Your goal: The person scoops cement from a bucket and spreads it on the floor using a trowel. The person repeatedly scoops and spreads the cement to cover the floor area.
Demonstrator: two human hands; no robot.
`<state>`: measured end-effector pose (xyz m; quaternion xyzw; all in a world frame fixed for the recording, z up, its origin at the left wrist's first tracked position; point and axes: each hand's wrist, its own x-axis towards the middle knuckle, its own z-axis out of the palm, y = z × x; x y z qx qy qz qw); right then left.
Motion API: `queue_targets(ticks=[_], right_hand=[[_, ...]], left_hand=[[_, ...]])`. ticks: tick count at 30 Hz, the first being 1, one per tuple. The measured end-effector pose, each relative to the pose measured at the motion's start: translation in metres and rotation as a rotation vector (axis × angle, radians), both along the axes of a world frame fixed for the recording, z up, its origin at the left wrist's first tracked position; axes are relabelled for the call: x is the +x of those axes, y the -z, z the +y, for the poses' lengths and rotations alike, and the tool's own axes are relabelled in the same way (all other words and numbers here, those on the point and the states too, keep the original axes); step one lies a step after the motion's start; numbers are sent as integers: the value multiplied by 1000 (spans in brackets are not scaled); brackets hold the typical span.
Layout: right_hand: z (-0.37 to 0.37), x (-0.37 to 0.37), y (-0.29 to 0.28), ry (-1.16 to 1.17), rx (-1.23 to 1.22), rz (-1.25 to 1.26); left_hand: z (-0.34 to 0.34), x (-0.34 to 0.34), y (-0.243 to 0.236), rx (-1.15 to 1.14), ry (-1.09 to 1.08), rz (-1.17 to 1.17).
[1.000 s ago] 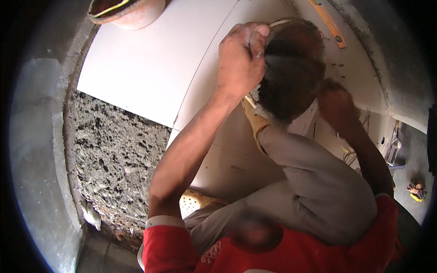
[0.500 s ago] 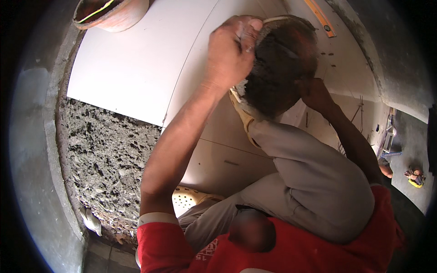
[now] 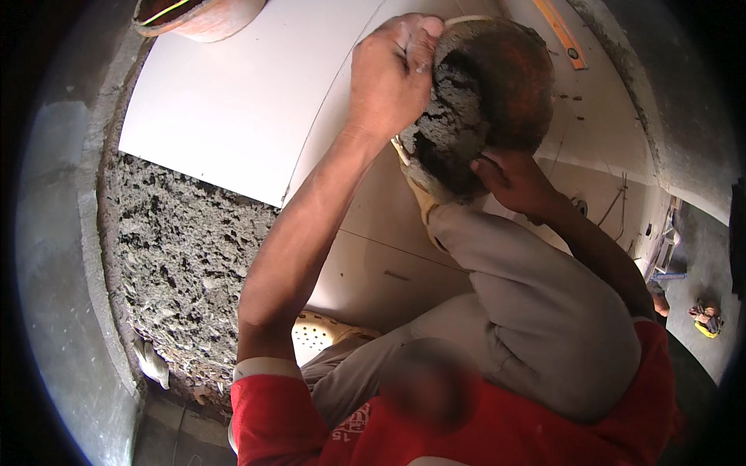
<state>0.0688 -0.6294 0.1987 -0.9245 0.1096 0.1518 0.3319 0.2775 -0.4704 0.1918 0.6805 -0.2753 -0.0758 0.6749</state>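
A round pan (image 3: 522, 93) with a dark, reddish inside is tipped up in front of me, above my raised knee. Wet grey mortar (image 3: 457, 105) lies along its left and lower side. My left hand (image 3: 396, 74) is closed over the upper left rim, thumb on top. At the lower right part of the pan, my right hand (image 3: 517, 182) reaches over the mortar's edge. Its fingers are partly hidden in shadow, so their grip is unclear.
Large white tiles (image 3: 225, 101) cover the floor. Rough mortar bedding (image 3: 186, 248) shows at the left, beside a grey wall (image 3: 54, 233). Another bucket (image 3: 206, 22) stands at the upper left. An orange spirit level (image 3: 561, 35) lies at the upper right.
The pan has turned to show more of the mortar. My right hand has moved left, inward over the pan. My left hand keeps its hold on the rim.
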Motion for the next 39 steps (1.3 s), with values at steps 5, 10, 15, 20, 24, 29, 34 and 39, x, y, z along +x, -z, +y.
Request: queue_targets(ticks=[5, 10, 15, 20, 24, 29, 34, 39], right_hand=[[7, 11, -8, 138, 159, 145], [10, 12, -26, 410, 388, 344], [10, 25, -44, 578, 464, 402], [-4, 45, -52, 548, 467, 360], [-22, 48, -52, 537, 417, 301], [-54, 38, -60, 492, 170, 280], [-71, 48, -89, 288, -13, 8], [-28, 79, -134, 390, 98, 65]], left_hand=[[-5, 1, -6, 36, -51, 29], [-9, 9, -6, 82, -51, 65], [-6, 27, -2, 137, -112, 94], [-1, 42, 10, 145, -181, 158], [-1, 65, 38, 194, -137, 143], [6, 84, 52, 500, -28, 150], [74, 73, 29, 424, -19, 183], [263, 7, 20, 839, 216, 197]])
